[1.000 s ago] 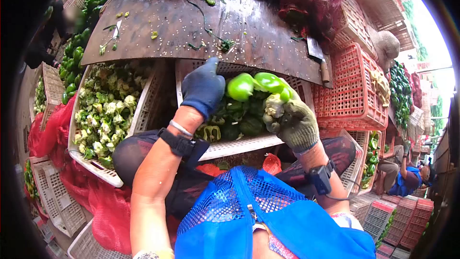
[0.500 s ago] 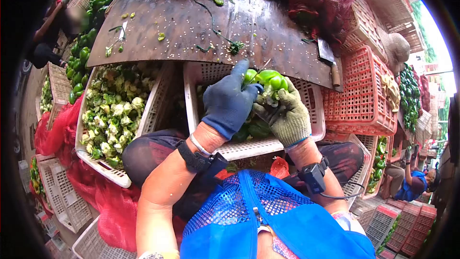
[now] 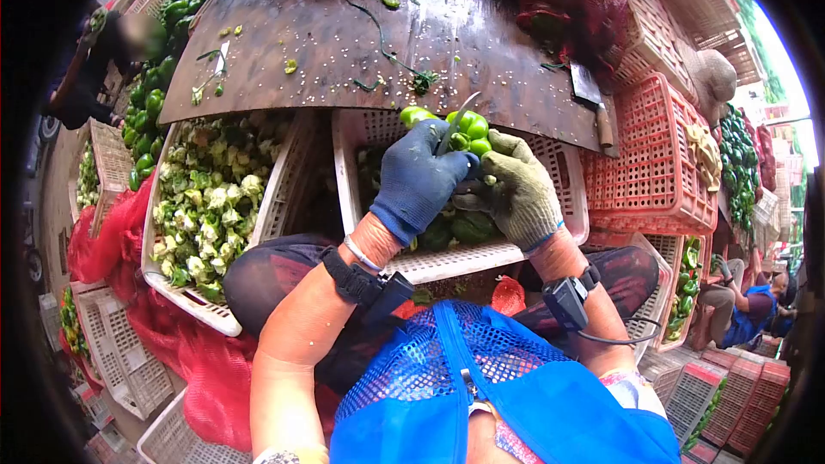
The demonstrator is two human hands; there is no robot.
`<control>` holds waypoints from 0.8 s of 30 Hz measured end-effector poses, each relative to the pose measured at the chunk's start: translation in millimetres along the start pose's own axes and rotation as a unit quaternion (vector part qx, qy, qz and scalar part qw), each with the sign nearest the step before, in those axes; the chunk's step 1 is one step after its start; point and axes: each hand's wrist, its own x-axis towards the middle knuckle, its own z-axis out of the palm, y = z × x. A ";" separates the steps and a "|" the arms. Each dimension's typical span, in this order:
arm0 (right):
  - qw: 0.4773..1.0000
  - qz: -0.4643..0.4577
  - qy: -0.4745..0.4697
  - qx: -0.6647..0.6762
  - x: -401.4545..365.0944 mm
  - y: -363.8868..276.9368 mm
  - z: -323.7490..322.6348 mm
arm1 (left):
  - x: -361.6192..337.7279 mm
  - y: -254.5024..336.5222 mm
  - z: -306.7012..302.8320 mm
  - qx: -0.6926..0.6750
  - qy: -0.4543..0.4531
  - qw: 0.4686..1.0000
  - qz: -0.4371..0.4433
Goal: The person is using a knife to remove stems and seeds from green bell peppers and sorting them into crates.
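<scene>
My left hand (image 3: 421, 174), in a dark blue knit glove, is closed round a small knife (image 3: 460, 120) whose thin curved blade points up. My right hand (image 3: 518, 187), in a dirty grey-green glove, grips a bright green bell pepper (image 3: 470, 127) close against the blade. Another bright green pepper piece (image 3: 416, 115) shows at the far side of the blue glove; whether the two are joined is hidden. Both hands are above a white crate (image 3: 464, 265) with dark green peppers (image 3: 464, 230) in it.
Ahead lies a wooden board (image 3: 292, 43) strewn with seeds and scraps, with a cleaver (image 3: 586, 86) on its right. A crate of pale pepper cores (image 3: 210, 215) stands at left, red crates (image 3: 644, 155) at right. Red netting (image 3: 210, 369) lies lower left. Another person (image 3: 748, 309) sits far right.
My left fingers have curled in from a stretched position, and the knife blade now stands up beside them. Pepper now shows on both sides of the blade, further left than before.
</scene>
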 end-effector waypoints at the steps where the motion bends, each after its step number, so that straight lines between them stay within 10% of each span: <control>1: 1.000 0.003 0.005 -0.005 0.8 0.0 3.3 | 0.7 0.2 -0.3 -0.022 0.005 1.000 -0.017; 7: 0.999 0.027 -0.038 -0.009 11.6 12.5 -2.6 | 13.7 -9.7 -7.6 -0.070 0.061 0.989 -0.113; 11: 0.986 0.094 -0.089 0.101 16.5 4.4 -15.8 | 7.2 -10.4 -9.8 0.250 0.068 0.941 0.218; 13: 0.969 -0.051 -0.177 -0.161 30.1 12.0 -27.6 | -1.9 3.1 -10.4 0.340 0.000 0.881 0.330; 16: 0.933 -0.183 -0.229 -0.209 36.5 34.0 -48.6 | -13.0 8.1 -1.3 0.375 -0.025 0.853 0.361; 24: 0.886 -0.169 -0.242 -0.357 37.4 45.8 -74.0 | -25.5 21.2 -4.1 0.321 -0.031 0.890 0.323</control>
